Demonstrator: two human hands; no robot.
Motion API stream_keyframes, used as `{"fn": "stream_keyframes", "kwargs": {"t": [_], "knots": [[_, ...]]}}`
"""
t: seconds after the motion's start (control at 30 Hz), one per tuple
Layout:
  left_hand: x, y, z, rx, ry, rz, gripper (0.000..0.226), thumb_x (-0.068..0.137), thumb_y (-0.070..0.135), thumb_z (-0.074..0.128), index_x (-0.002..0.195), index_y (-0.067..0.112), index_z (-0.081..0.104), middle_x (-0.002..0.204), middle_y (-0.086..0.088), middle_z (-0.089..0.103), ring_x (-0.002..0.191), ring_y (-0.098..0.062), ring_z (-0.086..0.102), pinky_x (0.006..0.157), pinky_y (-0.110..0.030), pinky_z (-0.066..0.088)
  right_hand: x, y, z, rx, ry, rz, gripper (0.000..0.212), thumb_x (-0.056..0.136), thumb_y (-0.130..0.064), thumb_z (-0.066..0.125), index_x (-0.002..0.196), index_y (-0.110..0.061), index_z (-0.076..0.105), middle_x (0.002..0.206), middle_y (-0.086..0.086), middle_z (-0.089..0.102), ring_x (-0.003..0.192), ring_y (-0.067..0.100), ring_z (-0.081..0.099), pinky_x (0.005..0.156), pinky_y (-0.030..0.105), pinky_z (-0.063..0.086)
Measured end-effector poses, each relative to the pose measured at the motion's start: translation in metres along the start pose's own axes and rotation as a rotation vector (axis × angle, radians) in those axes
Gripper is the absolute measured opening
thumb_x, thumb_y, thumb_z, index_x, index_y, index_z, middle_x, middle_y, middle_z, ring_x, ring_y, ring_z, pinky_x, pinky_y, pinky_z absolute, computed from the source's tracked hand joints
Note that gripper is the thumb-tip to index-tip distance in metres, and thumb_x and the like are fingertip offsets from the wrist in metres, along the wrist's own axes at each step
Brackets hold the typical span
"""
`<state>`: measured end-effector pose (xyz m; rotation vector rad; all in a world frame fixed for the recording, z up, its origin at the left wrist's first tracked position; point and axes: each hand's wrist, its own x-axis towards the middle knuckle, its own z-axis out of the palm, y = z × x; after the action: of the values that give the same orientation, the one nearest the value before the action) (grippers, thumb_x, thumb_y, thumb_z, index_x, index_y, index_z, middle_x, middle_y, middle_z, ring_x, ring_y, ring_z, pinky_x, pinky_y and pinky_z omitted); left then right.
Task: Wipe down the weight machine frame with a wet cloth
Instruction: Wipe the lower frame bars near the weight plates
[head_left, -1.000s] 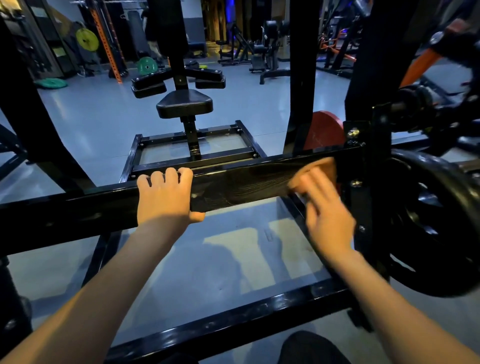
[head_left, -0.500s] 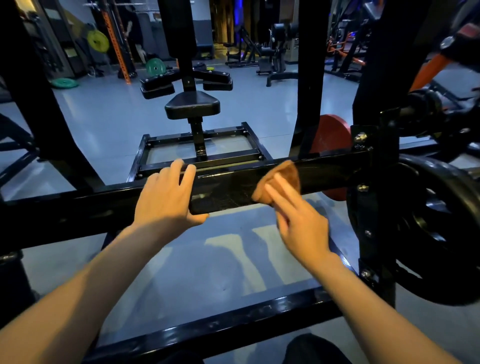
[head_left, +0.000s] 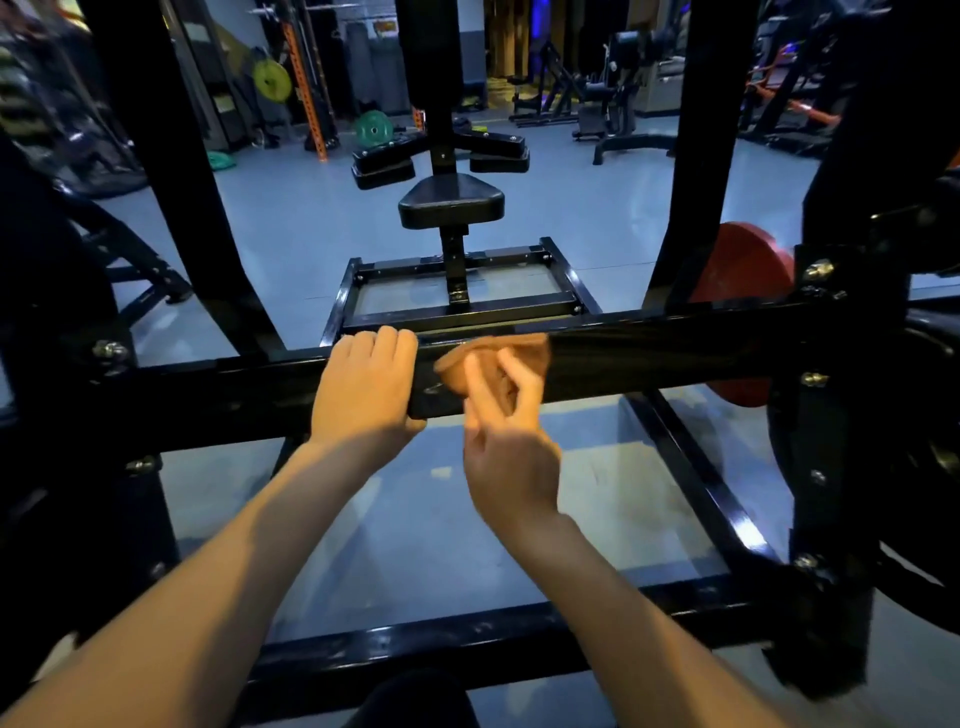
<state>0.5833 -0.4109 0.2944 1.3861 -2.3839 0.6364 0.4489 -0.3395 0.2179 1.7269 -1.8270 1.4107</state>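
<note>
Pressing a soft, bunched orange cloth (head_left: 511, 348) against the rigid black crossbar (head_left: 675, 351), the right hand (head_left: 506, 447) pinches its folds; beside it, the left hand (head_left: 363, 395) clasps the bar.

The left hand (head_left: 363, 387) is blocking the crossbar (head_left: 675, 353) leftward, sitting just beside the cloth (head_left: 498, 351); rightward the bar is lying open up to the bolted upright (head_left: 841, 395), with the red plate (head_left: 737, 270) standing behind it; floor is showing bare beneath, between crossbar and lower rail (head_left: 467, 639).
</note>
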Motion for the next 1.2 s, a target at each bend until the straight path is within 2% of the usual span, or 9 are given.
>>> {"fn": "stream_keyframes", "kwargs": {"t": [0.13,0.23,0.4,0.53,0.67,0.77,0.83,0.93,1.2], "knots": [[0.000,-0.001,0.002,0.002,0.002,-0.003,0.067,0.061,0.047,0.090,0.106,0.014,0.053,0.095,-0.003,0.055,0.084,-0.024,0.049,0.079,-0.037,0.042,0.001,0.039,-0.016,-0.093,-0.172,-0.203,0.073,0.086,-0.006,0.079,0.150,-0.026,0.052,0.155,0.009,0.046,0.096,0.030,0.071,0.063,0.042,0.064],[0.000,0.004,0.004,0.023,-0.033,-0.019,0.073,0.070,0.053,0.086,0.122,0.017,0.050,0.112,-0.001,0.056,0.102,-0.023,0.052,0.094,-0.036,0.042,0.002,0.075,-0.044,-0.037,-0.018,0.071,0.059,0.095,-0.010,0.070,0.149,-0.029,0.055,0.156,-0.002,0.040,0.103,0.024,0.066,0.057,0.031,0.055],[0.001,0.006,0.002,0.021,-0.064,-0.044,0.079,0.073,0.060,0.083,0.129,0.019,0.046,0.121,0.000,0.055,0.113,-0.022,0.051,0.102,-0.035,0.040,0.007,0.037,-0.031,0.216,0.211,0.461,0.048,0.108,-0.025,0.049,0.154,-0.038,0.044,0.153,-0.009,0.032,0.117,-0.004,0.044,0.086,0.016,0.039],[-0.001,-0.002,0.002,0.023,-0.030,-0.013,0.095,0.070,0.057,0.082,0.142,0.011,0.040,0.123,-0.002,0.053,0.108,-0.023,0.051,0.100,-0.035,0.042,-0.001,-0.015,-0.001,0.147,0.047,0.145,0.057,0.100,-0.013,0.064,0.151,-0.031,0.046,0.153,0.000,0.041,0.099,0.022,0.070,0.070,0.035,0.063],[-0.010,-0.022,0.003,0.053,-0.002,-0.050,0.084,0.064,0.055,0.086,0.125,0.011,0.048,0.110,-0.002,0.051,0.099,-0.023,0.049,0.094,-0.036,0.042,-0.010,0.012,0.000,-0.048,-0.252,-0.164,0.049,0.100,-0.022,0.063,0.145,-0.038,0.053,0.143,0.000,0.057,0.084,0.014,0.068,0.063,0.031,0.062],[-0.011,-0.022,0.002,0.034,-0.037,-0.058,0.069,0.067,0.049,0.088,0.114,0.016,0.050,0.104,0.000,0.053,0.096,-0.022,0.051,0.089,-0.034,0.039,-0.009,0.041,-0.030,0.157,-0.102,0.124,0.042,0.107,-0.026,0.045,0.136,-0.055,0.052,0.139,-0.029,0.040,0.103,-0.007,0.051,0.077,0.022,0.050],[-0.010,-0.017,0.001,0.048,-0.068,-0.088,0.070,0.074,0.052,0.084,0.121,0.016,0.047,0.113,-0.001,0.053,0.104,-0.022,0.050,0.095,-0.033,0.038,-0.005,0.047,-0.038,0.263,0.175,0.370,0.044,0.106,-0.017,0.053,0.142,-0.042,0.057,0.142,-0.015,0.040,0.109,-0.011,0.045,0.086,0.014,0.040],[-0.011,-0.009,0.003,0.086,-0.054,-0.127,0.073,0.079,0.052,0.080,0.130,0.014,0.043,0.123,-0.004,0.053,0.112,-0.024,0.048,0.102,-0.035,0.036,0.001,0.018,-0.017,0.296,0.216,0.497,0.046,0.108,-0.021,0.051,0.152,-0.032,0.050,0.146,-0.008,0.035,0.114,-0.021,0.041,0.085,0.002,0.039],[-0.012,-0.015,0.006,0.094,-0.022,-0.111,0.069,0.078,0.046,0.083,0.127,0.013,0.047,0.119,-0.005,0.055,0.108,-0.025,0.049,0.097,-0.036,0.038,-0.023,-0.003,0.002,0.020,-0.174,-0.074,0.064,0.093,-0.008,0.072,0.142,-0.042,0.051,0.143,0.002,0.046,0.088,0.020,0.067,0.063,0.036,0.061]]}}
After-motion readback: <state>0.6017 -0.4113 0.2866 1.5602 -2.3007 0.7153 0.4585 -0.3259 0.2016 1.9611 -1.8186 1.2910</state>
